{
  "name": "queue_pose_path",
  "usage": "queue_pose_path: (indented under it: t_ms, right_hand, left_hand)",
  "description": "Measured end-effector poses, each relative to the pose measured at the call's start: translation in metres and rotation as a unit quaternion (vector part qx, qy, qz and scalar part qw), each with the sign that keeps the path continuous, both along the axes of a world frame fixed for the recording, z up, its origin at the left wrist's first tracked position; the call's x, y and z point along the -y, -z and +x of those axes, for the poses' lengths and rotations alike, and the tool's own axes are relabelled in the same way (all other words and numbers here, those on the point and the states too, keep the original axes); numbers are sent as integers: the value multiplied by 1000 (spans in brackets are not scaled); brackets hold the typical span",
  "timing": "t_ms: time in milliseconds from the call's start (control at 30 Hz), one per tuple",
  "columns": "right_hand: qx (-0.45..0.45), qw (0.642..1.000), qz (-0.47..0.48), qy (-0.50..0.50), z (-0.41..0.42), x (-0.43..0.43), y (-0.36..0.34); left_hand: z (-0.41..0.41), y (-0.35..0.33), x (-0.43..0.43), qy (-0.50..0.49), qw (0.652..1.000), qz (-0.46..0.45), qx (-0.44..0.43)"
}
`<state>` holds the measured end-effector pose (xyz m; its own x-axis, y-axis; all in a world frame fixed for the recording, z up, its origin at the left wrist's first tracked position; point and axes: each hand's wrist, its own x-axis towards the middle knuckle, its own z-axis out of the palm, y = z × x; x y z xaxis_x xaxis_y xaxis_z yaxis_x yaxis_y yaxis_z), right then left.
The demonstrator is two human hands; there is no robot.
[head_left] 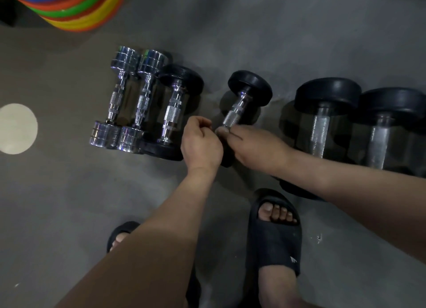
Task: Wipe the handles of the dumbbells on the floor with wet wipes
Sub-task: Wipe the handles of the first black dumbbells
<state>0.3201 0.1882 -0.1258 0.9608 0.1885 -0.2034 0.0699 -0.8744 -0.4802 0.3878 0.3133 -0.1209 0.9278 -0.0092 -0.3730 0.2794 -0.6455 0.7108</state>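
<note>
Black dumbbell (250, 87) lies askew on the floor (69, 192), apart from its neighbours. My right hand (253, 146) grips the near end of its knurled handle (231, 118), thumb on top. My left hand (200, 141) is just beside, fingers curled; whether they hold a wipe, I cannot tell. Judged heavy and rigid. The knurling gives purchase, but the round heads may roll.
</note>
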Motion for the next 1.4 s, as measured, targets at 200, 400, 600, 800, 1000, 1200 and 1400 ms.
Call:
queue_pose_path:
  t_ms: [200, 400, 600, 800, 1000, 1200, 1400]
  right_hand:
    - [43, 980, -86, 176, 21, 34, -2]
    - [66, 983, -62, 158, 6, 26, -5]
    - [53, 982, 12, 179, -8, 45, 0]
    - [46, 978, -14, 201, -17, 26, 2]
    - [38, 996, -24, 78, -9, 37, -5]
    - [-31, 996, -21, 83, -18, 19, -9]
    - [-12, 998, -33, 51, -16, 37, -10]
  left_hand:
    - [-2, -2, 0, -2, 1000, 0, -3]
    - [-14, -8, 0, 38, 998, -31, 39]
    - [-45, -3, -20, 77, 996, -44, 30]
    - [-55, 3, -20, 53, 991, -59, -113]
    - [-56, 8, -24, 67, 990, -57, -110]
    - [-51, 4, -33, 170, 979, -29, -109]
    - [-48, 4, -38, 264, 963, -9, -57]
